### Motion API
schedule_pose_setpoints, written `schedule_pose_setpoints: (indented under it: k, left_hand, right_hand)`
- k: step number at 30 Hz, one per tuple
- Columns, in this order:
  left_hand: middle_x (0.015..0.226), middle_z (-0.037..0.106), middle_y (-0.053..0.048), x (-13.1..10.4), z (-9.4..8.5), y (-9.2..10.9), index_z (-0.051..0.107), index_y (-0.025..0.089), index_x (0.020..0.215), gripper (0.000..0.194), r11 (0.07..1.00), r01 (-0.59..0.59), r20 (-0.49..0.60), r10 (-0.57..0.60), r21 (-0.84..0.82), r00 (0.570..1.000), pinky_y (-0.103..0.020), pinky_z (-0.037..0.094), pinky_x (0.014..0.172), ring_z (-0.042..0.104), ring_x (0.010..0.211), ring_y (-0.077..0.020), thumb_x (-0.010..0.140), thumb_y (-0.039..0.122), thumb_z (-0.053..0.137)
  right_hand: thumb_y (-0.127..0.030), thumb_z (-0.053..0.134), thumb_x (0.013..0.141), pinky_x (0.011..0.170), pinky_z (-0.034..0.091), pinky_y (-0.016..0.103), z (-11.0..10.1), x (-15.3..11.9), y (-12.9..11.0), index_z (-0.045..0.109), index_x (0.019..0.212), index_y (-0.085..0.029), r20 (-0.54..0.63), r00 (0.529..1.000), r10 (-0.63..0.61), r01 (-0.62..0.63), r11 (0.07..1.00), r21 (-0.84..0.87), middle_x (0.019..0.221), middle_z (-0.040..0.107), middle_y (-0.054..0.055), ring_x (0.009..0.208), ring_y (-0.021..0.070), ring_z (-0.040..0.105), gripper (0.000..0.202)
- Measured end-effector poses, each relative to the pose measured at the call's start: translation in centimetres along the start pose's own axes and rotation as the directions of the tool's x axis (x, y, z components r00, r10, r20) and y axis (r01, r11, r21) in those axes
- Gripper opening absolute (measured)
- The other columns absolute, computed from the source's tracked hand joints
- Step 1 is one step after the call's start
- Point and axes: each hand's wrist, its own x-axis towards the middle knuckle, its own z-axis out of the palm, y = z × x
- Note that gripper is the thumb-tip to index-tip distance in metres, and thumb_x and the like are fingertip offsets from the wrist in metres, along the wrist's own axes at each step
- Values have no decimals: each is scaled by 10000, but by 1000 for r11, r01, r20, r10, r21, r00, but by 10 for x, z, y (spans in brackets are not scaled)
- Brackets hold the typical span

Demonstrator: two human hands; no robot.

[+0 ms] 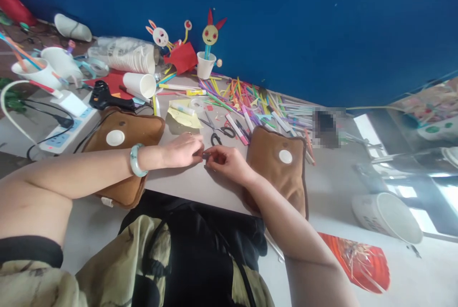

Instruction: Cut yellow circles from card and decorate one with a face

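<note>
My left hand (183, 150) and my right hand (229, 164) meet over the pale table (193, 185), fingertips almost touching. Both are pinched closed around something small and dark between them, too small to name. Just beyond my fingers lie black-handled scissors (216, 138). A cut piece of yellow paper (184, 120) with a glue stick (182, 108) on it sits behind my left hand. Under my left forearm rests a brown plush hand warmer (139, 130); a second brown hand warmer (266, 154) is beneath my right forearm.
Colourful sticks and pipe cleaners (239, 95) are heaped along the blue wall (272, 25). A rabbit-headed figure stands in a paper cup (206, 66). At left are a black glue gun (109, 97), a power strip (69, 128) and stacked cups (129, 59). A white bucket (368, 211) stands right.
</note>
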Motion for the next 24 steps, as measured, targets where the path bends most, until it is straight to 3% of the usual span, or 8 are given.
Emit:
schedule_pose_setpoints:
  k: [7,15,21,24]
  left_hand:
    - [797,592,-29,-3,-1,2,634,151,756,104,1000,-15,-60,13,-28,998,-305,416,696,577,769,-174,811,239,639]
    - [778,578,-55,-6,-11,22,648,136,727,279,959,-150,-19,159,239,987,-329,417,692,552,750,-187,943,231,498]
    - [787,594,-68,-13,-19,30,641,143,720,214,895,-260,62,255,363,965,-332,422,673,553,753,-205,887,105,512]
    - [786,605,-70,-19,-20,36,656,137,769,176,865,-274,88,262,420,961,-336,432,669,578,745,-212,865,78,521]
  right_hand:
    - [-156,632,758,567,394,192,5,2,1,680,899,-165,-25,1000,-15,14,998,-67,651,623,-42,523,65,448,150]
    - [-140,636,821,654,427,217,3,0,-1,693,801,-164,-2,991,-137,134,973,-187,748,657,11,666,105,564,65]
    - [-190,590,892,647,427,220,1,-3,0,717,845,-173,40,982,-185,186,906,-379,839,650,43,717,118,595,136]
    - [-226,537,937,612,402,216,-4,-8,1,723,919,-193,114,971,-210,239,836,-494,906,654,47,727,112,594,190]
